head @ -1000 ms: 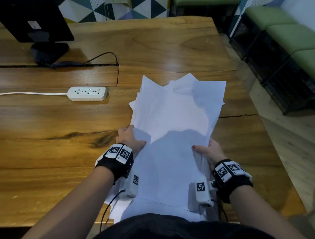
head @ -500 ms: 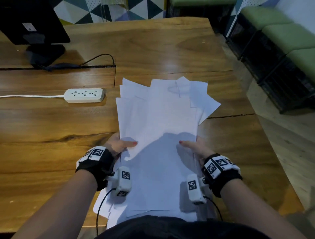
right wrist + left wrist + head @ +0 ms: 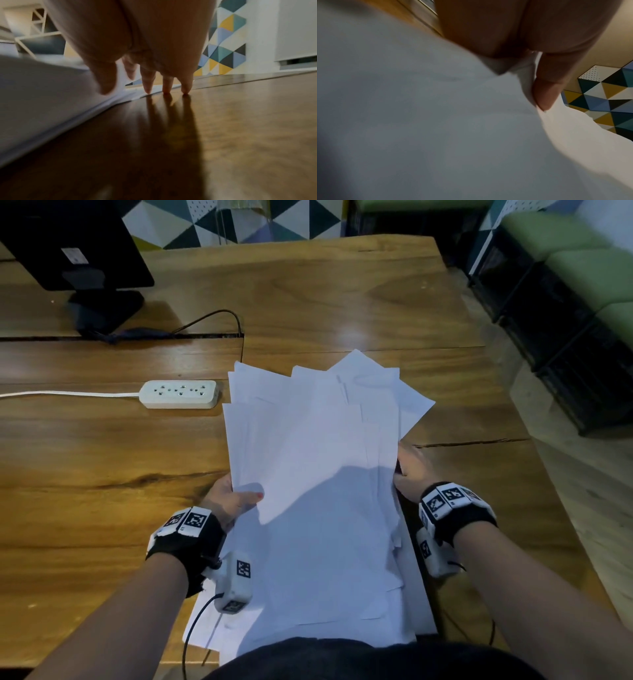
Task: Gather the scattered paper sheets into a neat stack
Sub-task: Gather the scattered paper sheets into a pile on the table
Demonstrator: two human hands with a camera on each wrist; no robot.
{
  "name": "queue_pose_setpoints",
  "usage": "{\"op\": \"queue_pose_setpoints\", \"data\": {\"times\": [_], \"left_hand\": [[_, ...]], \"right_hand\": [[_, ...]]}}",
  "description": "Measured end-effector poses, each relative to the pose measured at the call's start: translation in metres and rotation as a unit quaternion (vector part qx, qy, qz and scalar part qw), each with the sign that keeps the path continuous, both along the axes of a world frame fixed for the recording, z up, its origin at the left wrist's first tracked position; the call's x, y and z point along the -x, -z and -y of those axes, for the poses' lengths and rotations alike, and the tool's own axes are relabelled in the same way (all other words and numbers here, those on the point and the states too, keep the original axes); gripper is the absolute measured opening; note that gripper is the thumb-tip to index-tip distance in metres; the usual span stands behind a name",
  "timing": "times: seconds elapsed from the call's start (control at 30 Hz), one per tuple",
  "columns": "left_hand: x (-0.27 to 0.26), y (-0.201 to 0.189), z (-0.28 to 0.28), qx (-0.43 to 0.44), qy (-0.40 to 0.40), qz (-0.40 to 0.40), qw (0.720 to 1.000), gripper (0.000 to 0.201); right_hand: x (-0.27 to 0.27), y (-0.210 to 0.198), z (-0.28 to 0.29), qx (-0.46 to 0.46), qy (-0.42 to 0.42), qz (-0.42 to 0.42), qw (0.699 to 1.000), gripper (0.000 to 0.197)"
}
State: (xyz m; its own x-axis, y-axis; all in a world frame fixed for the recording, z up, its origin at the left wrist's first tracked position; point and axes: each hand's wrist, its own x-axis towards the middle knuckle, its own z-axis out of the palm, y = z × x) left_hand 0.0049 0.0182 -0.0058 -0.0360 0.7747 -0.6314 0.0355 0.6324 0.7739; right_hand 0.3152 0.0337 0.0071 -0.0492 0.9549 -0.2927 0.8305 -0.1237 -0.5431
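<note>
A loose pile of white paper sheets (image 3: 318, 474) lies lengthwise on the wooden table (image 3: 102, 474), its far corners fanned out and its near end overhanging the table edge at my body. My left hand (image 3: 239, 498) pinches the pile's left edge, thumb on top and fingers hidden beneath. In the left wrist view the thumb (image 3: 544, 92) presses down on the paper sheets (image 3: 419, 121). My right hand (image 3: 409, 470) stands on edge against the pile's right side. Its straight fingertips (image 3: 167, 89) touch the table beside the paper (image 3: 42, 94), where the sheets' layered edges show.
A white power strip (image 3: 180, 394) with its cord lies just left of the pile's far end. A black monitor (image 3: 78, 244) on its stand and a dark cable (image 3: 219, 318) sit at the back left. A crack (image 3: 469, 443) runs to the table's right edge. Green benches (image 3: 589, 251) stand beyond.
The pile has swung from leaning right to nearly straight and narrower. My right hand left its thumb-on-top hold and moved up to stand flat against the right edge. The left hand kept its pinch.
</note>
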Motion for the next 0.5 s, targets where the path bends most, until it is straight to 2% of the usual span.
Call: {"op": "queue_pose_setpoints", "data": {"times": [0.13,0.23,0.33,0.5], "left_hand": [[0.001,0.002,-0.002,0.007,0.004,-0.010,1.000,0.047],[0.003,0.003,-0.002,0.009,0.002,-0.007,1.000,0.048],[0.003,0.003,-0.003,0.007,0.000,-0.007,1.000,0.047],[0.004,0.001,-0.003,0.008,-0.002,0.014,1.000,0.048]], "right_hand": [[0.008,0.001,-0.003,0.038,-0.002,0.095,0.995,0.052],[0.003,0.012,-0.001,-0.008,-0.025,0.135,0.991,0.041],[-0.011,0.018,0.008,-0.047,-0.066,0.185,0.979,0.043],[-0.042,0.015,0.015,-0.044,0.067,0.120,0.990,0.024]]}}
